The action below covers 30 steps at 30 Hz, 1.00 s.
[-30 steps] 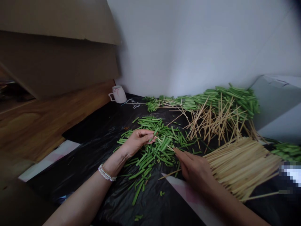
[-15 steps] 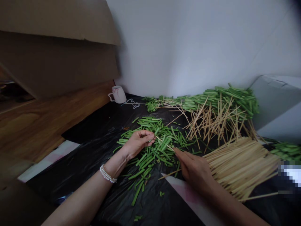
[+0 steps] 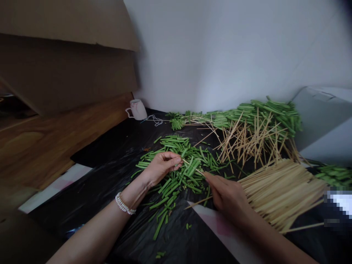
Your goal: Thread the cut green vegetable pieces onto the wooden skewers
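My left hand [image 3: 166,163] is closed in a pinch at the far end of a thin bamboo skewer [image 3: 200,171]. Whether a green piece is also between those fingertips, I cannot tell. The near part of the same skewer is gripped by my right hand [image 3: 228,192]. Short green stalk pieces [image 3: 194,165] lie across the skewer's middle; whether they are threaded on it is unclear. Both hands are over a loose heap of cut green stalks [image 3: 169,187] on black plastic sheeting [image 3: 137,234].
Right of my right hand lies a thick bundle of bare skewers [image 3: 286,194]. Along the wall are filled skewers with rows of green stalks [image 3: 275,113]. A mug [image 3: 138,110] and white cord [image 3: 155,120] stand far left, below a cardboard box [image 3: 82,69]. A grey-white box [image 3: 321,121] is at right.
Both hands keep nearly the same pose on the skewer. The whole view has shifted very slightly; nothing has been let go or picked up.
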{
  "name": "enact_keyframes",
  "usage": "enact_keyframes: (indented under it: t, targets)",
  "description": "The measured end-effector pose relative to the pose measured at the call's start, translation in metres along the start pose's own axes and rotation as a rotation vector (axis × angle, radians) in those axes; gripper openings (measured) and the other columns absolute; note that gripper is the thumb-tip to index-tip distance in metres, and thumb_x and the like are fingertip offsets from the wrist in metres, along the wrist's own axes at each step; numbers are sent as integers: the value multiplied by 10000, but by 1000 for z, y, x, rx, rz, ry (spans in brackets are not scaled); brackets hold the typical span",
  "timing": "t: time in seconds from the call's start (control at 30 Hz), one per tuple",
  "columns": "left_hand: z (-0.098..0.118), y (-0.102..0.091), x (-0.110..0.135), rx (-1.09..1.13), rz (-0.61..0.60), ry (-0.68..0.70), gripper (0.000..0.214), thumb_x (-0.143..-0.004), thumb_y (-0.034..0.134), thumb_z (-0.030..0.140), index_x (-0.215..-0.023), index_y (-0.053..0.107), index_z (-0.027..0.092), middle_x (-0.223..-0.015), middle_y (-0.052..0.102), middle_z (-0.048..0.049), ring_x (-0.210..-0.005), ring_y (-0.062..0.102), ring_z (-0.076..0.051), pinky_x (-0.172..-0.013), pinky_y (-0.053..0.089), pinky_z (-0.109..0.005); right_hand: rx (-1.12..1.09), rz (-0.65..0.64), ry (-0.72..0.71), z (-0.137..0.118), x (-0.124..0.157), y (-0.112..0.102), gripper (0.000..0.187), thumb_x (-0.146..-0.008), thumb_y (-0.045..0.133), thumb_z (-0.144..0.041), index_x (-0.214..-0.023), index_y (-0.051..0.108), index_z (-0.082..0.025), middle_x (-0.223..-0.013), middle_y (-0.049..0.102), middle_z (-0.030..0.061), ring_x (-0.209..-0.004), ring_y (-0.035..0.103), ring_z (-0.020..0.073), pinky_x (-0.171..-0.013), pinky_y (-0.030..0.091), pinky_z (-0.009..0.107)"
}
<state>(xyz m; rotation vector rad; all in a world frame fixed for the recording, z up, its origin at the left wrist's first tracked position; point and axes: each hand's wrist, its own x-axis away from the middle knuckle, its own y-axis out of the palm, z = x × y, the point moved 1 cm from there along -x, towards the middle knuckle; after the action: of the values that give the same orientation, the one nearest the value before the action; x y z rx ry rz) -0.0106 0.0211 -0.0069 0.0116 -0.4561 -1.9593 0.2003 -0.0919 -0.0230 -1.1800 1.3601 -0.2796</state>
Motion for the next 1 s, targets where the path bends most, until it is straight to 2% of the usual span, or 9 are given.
enact_keyframes:
  t: [0.3,0.4,0.53,0.63,0.73,0.87,0.93,1.0]
  targets:
    - [-3,0,-1,13,-31,-8,267,-574,874,287,-725,721,130,-735,723,-27,-666,645,-100,-715,499,-242,32,29,-30,-3,-2,-1,342,-883,396,-76,-1125,634,-122,-841,729,78,-625,676,151,-555,531,244]
    - [-2,1,-1,13,-35,-8,258,-580,870,289,-730,726,137,-742,724,-29,-667,641,-100,-705,493,-238,-31,33,-8,-4,-2,-1,325,-899,400,-95,-1119,636,-133,-913,737,86,-698,695,156,-610,552,246]
    - [-6,5,1,-10,-65,2,234,-583,866,285,-686,721,134,-682,688,-5,-595,581,-72,-613,457,-207,-196,16,36,-7,-4,0,282,-920,430,-140,-1101,644,-158,-970,740,67,-820,703,148,-737,562,240]
    - [-10,9,2,-33,-63,10,228,-587,861,293,-677,724,135,-679,667,5,-595,557,-67,-595,443,-197,-151,-9,44,-8,-5,0,298,-915,419,-129,-1109,646,-147,-948,739,76,-789,703,156,-746,567,264]
    - [-9,9,2,-62,-47,21,236,-588,859,308,-703,735,143,-730,683,-6,-648,582,-86,-649,470,-216,-85,1,24,-6,-5,-1,318,-910,410,-118,-1125,644,-136,-927,736,84,-752,702,162,-733,569,272]
    - [7,-3,0,-144,-33,102,303,-658,807,399,-815,753,146,-818,721,-49,-740,625,-125,-754,491,-255,8,56,-2,2,-5,-3,321,-907,412,-103,-1132,641,-118,-929,735,94,-740,701,162,-735,559,263]
    - [18,-15,-3,-212,60,200,331,-685,774,444,-829,749,148,-825,728,-57,-756,634,-140,-784,490,-275,47,86,0,5,-5,-5,316,-902,427,-98,-1133,641,-119,-929,736,90,-735,698,155,-744,550,254]
    - [26,-28,-6,-378,162,278,333,-724,733,456,-853,744,150,-841,732,-59,-760,635,-151,-781,484,-283,77,101,-7,8,-5,-6,314,-895,437,-94,-1130,644,-116,-916,737,87,-727,697,151,-744,543,246]
